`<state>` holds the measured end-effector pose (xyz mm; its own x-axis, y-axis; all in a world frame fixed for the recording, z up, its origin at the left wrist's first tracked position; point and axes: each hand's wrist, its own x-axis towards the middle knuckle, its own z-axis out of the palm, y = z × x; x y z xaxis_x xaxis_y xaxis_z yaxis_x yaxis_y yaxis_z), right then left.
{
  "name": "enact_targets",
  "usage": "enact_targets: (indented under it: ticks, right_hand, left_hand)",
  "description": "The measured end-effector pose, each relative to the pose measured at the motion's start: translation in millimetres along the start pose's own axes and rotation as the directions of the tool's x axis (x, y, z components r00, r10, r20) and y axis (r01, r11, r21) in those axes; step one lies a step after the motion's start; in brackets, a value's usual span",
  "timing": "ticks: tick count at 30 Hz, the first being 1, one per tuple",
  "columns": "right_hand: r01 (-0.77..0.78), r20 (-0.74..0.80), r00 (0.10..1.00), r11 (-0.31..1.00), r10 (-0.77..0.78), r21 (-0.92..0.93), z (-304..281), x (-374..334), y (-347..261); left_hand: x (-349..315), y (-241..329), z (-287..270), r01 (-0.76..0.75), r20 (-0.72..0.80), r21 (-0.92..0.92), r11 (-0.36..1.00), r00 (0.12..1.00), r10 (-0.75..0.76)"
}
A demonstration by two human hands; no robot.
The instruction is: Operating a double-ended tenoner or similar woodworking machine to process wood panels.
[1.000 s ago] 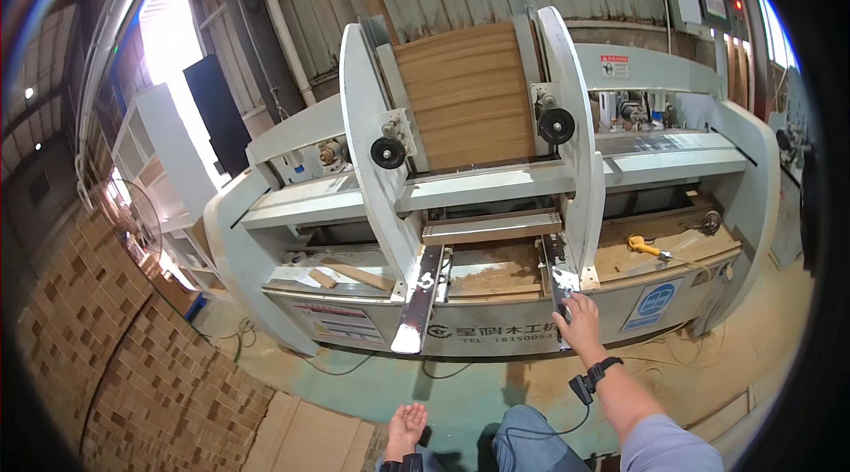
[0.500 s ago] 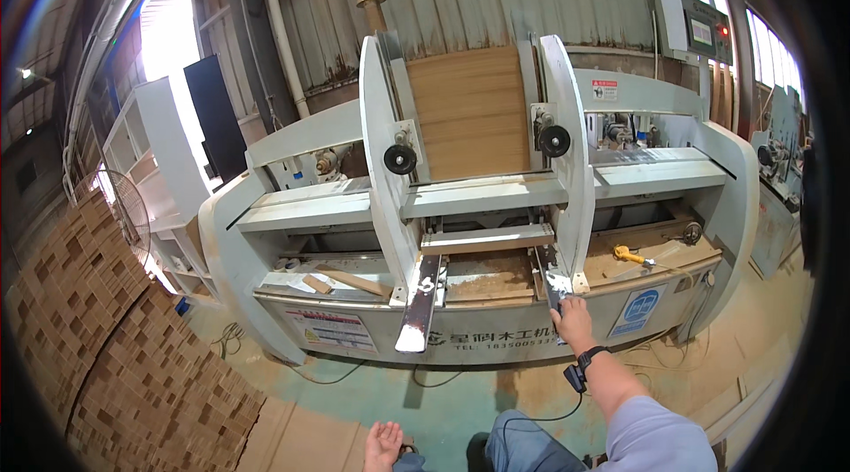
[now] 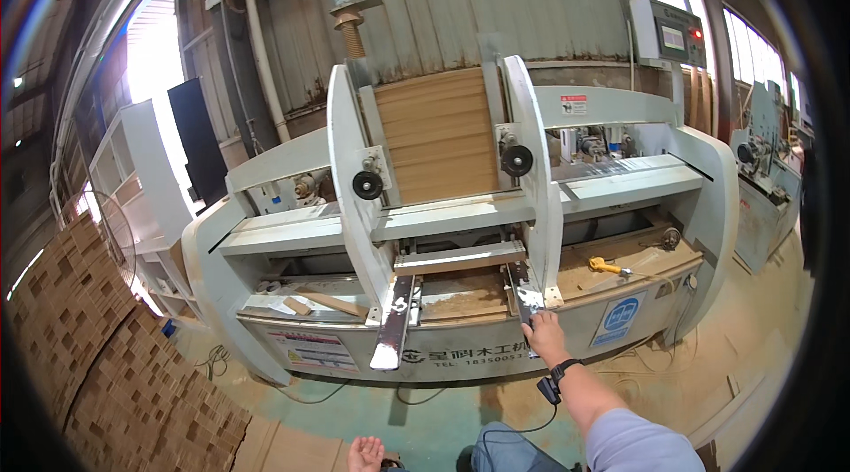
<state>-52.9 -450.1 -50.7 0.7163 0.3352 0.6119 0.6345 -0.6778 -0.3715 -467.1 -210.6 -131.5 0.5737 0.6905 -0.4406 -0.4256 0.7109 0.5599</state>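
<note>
My right hand (image 3: 544, 336) reaches forward to the front of a white woodworking machine (image 3: 288, 332). Its fingers curl over the right-hand dark metal rail (image 3: 526, 287), near the rail's front end. My left hand (image 3: 365, 452) is low at the bottom edge, palm up, with loosely spread fingers and nothing in it. Ahead, a stack of long wooden boards (image 3: 438, 135) stands between two white upright guides, each with a black knob; one is the right knob (image 3: 516, 160). A matching left rail (image 3: 391, 323) juts out toward me.
A yellow air gun (image 3: 606, 266) lies on the machine's right ledge; loose wood strips (image 3: 332, 301) lie on its left. A control panel (image 3: 675, 36) with a red light hangs at the right. Stacked wood blocks (image 3: 115, 330) fill the left side. Cables (image 3: 310, 394) trail on the floor.
The whole view has shifted, so the machine appears farther left and slightly lower. My right hand stays at the rail's front end. My left hand sits a little lower in view.
</note>
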Motion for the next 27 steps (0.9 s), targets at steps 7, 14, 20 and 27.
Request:
enact_targets:
  ticks: [7,14,20,27]
  right_hand:
    - [-0.031,0.006,1.000,0.999,0.031,0.011,-7.3,-0.9,-0.3]
    - [-0.026,-0.009,1.000,0.999,0.026,-0.034,-7.5,1.0,-3.4]
    - [-0.027,0.017,0.999,0.998,0.028,-0.060,-4.1,0.1,-2.6]
    - [-0.040,-0.012,0.999,0.999,0.040,-0.026,-3.8,-5.9,8.3]
  left_hand:
    - [-17.1,1.3,-0.9,-0.134,0.236,0.033,0.990,0.964,0.122]
    - [-3.3,0.8,-16.2,-0.229,0.305,0.328,0.917,0.944,0.126]
    - [-1.0,10.5,-8.0,0.011,0.006,0.192,0.981,1.000,-0.012]
    - [7.5,10.1,-8.8,0.083,-0.024,0.186,0.979,0.997,-0.080]
